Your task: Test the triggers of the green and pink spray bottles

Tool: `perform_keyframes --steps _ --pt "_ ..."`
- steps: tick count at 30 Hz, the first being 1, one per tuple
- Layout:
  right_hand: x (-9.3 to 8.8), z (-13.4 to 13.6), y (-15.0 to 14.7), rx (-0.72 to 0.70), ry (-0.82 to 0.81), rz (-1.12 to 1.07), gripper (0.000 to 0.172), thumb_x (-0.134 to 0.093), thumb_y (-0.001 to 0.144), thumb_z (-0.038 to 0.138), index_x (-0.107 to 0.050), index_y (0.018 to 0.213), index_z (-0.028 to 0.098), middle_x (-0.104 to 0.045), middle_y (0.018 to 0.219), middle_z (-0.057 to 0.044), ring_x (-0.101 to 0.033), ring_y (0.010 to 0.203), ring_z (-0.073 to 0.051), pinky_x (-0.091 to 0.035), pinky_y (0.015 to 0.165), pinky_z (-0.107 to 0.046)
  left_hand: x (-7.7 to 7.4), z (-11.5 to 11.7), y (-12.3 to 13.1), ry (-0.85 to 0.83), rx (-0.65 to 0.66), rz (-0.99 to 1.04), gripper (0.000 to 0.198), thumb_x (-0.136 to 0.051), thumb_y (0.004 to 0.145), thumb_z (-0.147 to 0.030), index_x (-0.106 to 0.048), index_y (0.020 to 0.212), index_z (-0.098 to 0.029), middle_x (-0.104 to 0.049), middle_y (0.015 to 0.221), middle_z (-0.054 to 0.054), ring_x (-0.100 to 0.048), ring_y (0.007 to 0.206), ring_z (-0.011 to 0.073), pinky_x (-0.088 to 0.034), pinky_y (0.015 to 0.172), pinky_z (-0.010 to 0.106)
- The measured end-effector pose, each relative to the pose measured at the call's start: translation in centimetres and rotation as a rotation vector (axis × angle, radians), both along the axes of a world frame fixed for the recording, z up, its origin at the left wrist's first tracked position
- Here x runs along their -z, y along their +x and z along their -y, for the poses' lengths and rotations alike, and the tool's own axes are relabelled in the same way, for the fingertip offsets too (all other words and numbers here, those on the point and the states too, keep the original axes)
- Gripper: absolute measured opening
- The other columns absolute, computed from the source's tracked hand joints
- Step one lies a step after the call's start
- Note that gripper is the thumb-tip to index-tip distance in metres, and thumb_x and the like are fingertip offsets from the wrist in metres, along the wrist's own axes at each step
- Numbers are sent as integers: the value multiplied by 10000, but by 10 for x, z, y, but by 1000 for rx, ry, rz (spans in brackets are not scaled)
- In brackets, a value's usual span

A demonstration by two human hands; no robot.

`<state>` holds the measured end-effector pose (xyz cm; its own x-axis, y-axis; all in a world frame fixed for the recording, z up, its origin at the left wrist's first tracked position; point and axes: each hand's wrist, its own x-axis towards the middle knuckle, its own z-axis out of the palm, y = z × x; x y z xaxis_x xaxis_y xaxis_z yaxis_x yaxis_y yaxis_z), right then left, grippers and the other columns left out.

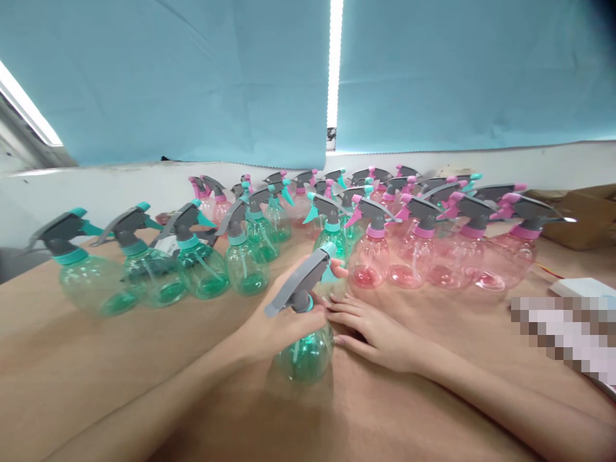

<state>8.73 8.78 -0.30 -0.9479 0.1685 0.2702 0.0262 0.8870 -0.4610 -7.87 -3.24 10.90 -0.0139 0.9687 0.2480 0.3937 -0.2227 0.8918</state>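
A clear green spray bottle (305, 354) with a grey trigger head and teal collar stands on the brown table (96, 359) in front of me. My left hand (274, 324) is closed around its neck, just under the grey head. My right hand (373, 327) touches the bottle's right side, its fingers stretched flat toward the collar.
Behind stands a row of several green spray bottles (199, 266) on the left and several pink spray bottles (423, 256) on the right. A cardboard box (582, 218) sits far right, with a white object (584, 287) near it. Blue curtains (192, 77) hang behind.
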Motion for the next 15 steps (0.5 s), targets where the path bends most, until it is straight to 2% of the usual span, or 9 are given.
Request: perform_keyframes --steps 3,7,11,15 --pt "0 0 0 5 -1 2 483 -428 986 467 -491 1394 217 -489 1455 -103 -381 1381 -261 -341 1124 -480 -2 0 2 -8 -6 8 400 -522 664 -88 -591 1035 -220 -632 1020 8 -528 628 102 -472 619 234" --pt "-1 0 0 1 10 8 482 -419 990 466 -488 1396 214 -479 1463 -105 -371 1387 -251 -329 1132 -472 -3 1 3 3 -20 -17 264 -525 672 -126 -564 918 -211 -580 763 -29 -509 602 117 -441 577 232" --pt "-3 0 0 -9 13 4 468 -423 993 450 -492 1391 216 -509 1435 -108 -379 1383 -250 -334 1129 -468 0 2 3 6 -79 -4 199 -527 661 -129 -549 847 -197 -570 760 -17 -526 634 126 -453 607 241" --pt "-6 1 0 -14 -3 -13 469 -446 987 435 -477 1405 225 -508 1437 -105 -392 1373 -258 -348 1117 -474 1 3 1 -30 -8 -21 157 -527 667 -114 -555 800 -192 -553 717 -24 -521 606 120 -457 623 250"
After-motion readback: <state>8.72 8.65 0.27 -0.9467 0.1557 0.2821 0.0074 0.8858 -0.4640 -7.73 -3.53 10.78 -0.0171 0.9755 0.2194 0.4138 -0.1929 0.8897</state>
